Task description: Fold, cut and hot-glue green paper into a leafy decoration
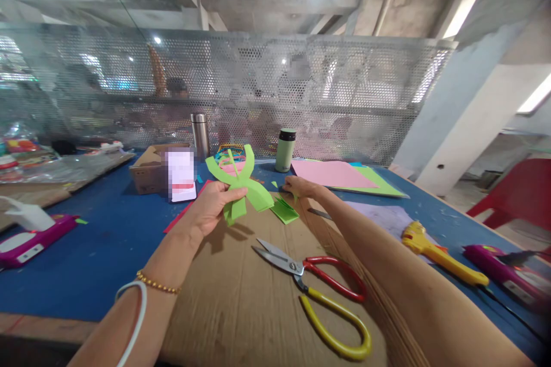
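My left hand point(217, 202) is closed on a bright green paper shape point(241, 183) made of curved strips, held up over the cardboard. My right hand point(299, 186) reaches to the far end of the cardboard with its fingers pinched together. Something dark shows at its fingertips, too small to make out. Just below that hand lies a folded green paper piece point(286, 211). Open-bladed scissors point(297, 266) with one red and one yellow handle rest on the cardboard point(228, 298), between my forearms.
A phone point(181, 175) leans against a cardboard box point(148, 169). Behind are a steel flask point(200, 135) and a green bottle point(285, 151). Pink paper point(333, 174) lies at back right, a yellow glue gun point(443, 255) at right, and a purple power strip point(38, 241) at left.
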`<state>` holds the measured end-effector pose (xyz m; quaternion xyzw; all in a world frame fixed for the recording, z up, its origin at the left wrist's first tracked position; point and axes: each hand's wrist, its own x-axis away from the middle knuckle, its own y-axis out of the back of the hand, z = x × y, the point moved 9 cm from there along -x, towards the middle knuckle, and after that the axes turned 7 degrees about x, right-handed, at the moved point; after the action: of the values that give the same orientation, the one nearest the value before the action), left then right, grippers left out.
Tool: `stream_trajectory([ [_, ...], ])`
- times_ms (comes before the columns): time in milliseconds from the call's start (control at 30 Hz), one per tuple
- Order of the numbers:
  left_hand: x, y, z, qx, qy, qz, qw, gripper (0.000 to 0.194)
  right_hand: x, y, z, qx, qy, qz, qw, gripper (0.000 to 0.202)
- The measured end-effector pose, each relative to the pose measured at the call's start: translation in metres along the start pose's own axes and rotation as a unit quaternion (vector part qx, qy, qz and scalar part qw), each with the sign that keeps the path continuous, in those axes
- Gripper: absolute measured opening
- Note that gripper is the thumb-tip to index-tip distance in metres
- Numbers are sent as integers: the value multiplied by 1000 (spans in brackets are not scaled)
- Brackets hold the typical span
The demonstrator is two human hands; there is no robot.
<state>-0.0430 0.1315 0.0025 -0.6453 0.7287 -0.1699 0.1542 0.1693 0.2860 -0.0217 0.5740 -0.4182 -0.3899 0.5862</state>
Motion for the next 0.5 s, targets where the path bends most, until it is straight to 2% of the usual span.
stream_trajectory([
  [133,0,-2,1,-1,2,6,1000,16,8,12,-15,-50,-46,19,998,35],
  [267,1,-2,1,-2,6,1,1000,17,17,15,-25,-86,-71,46,993,35],
  [367,1,-2,1,2,11,-1,1000,17,20,13,-24,-97,-74,60,991,34],
  [500,2,-1,-2,7,2,-9,1000,15,17,14,-11,-92,-54,65,992,35],
])
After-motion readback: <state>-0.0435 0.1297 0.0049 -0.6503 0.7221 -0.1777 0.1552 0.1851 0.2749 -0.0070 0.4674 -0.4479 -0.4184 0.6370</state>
